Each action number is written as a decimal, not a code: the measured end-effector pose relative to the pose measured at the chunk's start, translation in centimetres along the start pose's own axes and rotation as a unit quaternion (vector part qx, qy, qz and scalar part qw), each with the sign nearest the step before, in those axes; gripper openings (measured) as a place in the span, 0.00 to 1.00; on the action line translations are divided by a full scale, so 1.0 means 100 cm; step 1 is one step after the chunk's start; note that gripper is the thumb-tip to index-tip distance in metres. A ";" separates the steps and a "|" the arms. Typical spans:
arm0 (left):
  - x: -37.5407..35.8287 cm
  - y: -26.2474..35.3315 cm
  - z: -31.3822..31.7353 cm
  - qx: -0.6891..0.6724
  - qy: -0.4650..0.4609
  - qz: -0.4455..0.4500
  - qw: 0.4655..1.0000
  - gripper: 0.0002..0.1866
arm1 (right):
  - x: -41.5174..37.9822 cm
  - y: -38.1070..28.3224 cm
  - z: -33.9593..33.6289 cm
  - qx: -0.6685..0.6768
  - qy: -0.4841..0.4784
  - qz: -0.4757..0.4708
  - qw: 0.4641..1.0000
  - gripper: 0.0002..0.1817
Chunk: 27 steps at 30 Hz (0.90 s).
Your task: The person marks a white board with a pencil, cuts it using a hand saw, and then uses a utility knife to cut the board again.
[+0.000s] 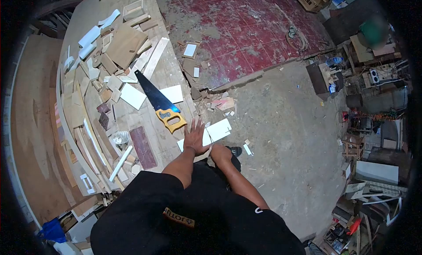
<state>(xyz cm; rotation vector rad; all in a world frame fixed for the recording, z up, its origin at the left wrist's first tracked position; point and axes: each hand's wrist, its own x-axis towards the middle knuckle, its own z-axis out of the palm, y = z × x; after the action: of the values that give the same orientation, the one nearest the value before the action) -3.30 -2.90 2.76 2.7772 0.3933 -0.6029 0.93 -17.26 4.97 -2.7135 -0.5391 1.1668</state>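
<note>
My left hand (196, 137) lies flat with its fingers spread on a white board (218, 129), pressing it at the bench edge, and part of the board sticks out over the floor. Close by the board's near edge is my right hand (220, 154), its fingers curled closed. A thin dark line crosses the board just above that fist; I cannot tell what the fist holds. Beyond my left fingertips, a handsaw (163, 106) with a yellow handle and dark blade rests on the wooden workbench (169, 143).
White board pieces (132, 96), wood offcuts (125, 44) and long strips (156, 57) cover much of the bench. A dark red block (143, 147) lies to the left. Red tiles (246, 30) form a raised floor ahead. Clutter with a white panel (377, 172) lines the right side.
</note>
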 end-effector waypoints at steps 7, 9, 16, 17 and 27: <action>0.003 0.000 0.006 0.020 0.002 -0.006 1.000 0.57 | -0.016 -0.012 -0.041 -0.011 -0.043 0.003 0.999 0.17; 0.005 -0.001 0.011 0.013 0.014 -0.003 1.000 0.56 | -0.028 -0.020 -0.059 -0.037 -0.072 -0.004 0.997 0.17; 0.000 -0.002 0.016 0.006 0.019 -0.006 1.000 0.54 | 0.024 -0.021 -0.007 -0.017 -0.063 0.021 0.998 0.16; 0.006 -0.002 0.015 0.010 0.026 -0.010 1.000 0.53 | 0.036 -0.018 0.001 0.016 -0.006 0.033 0.999 0.15; 0.004 0.000 0.004 0.001 0.009 -0.011 1.000 0.52 | -0.002 -0.021 -0.035 -0.045 -0.076 -0.010 0.996 0.15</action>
<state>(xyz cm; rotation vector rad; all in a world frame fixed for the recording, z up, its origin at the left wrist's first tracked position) -3.12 -2.96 2.29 2.7855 0.4275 -0.5836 2.82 -15.39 8.10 -2.6999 -0.6525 1.3852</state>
